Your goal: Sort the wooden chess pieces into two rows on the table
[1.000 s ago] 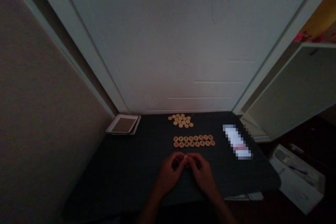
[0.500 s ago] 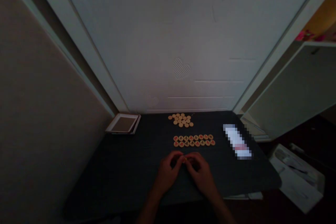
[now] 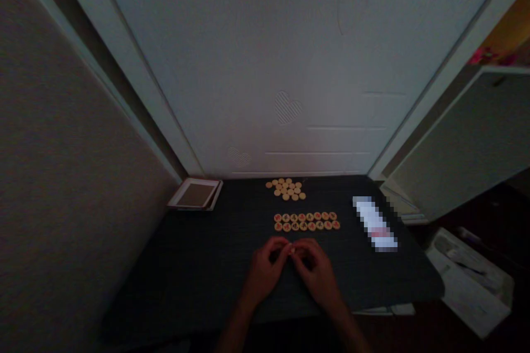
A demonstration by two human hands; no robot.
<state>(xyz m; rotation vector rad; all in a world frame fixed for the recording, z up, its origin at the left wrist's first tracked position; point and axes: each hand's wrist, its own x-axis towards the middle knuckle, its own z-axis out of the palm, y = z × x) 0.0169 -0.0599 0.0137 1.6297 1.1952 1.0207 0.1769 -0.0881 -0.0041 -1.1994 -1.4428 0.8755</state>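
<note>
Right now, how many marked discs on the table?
16 marked discs: eight in the far row, eight in the near row. The left hand and right hand may hide more.

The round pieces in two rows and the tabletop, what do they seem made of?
Round pieces: probably matte wood, perhaps plastic, judging by their tan colour and dull look. Tabletop: possibly matte laminate, dark with faint streaks; dim light leaves both open.

A dimly lit white framed panel (image 3: 223, 66) with embossed hearts (image 3: 287, 108) rises at twelve o'clock; a plain grey-brown wall (image 3: 62, 198) stands at nine. A dark, round-cornered table (image 3: 199, 265) spreads at six, and dark floor (image 3: 434, 325) shows at four.
</note>
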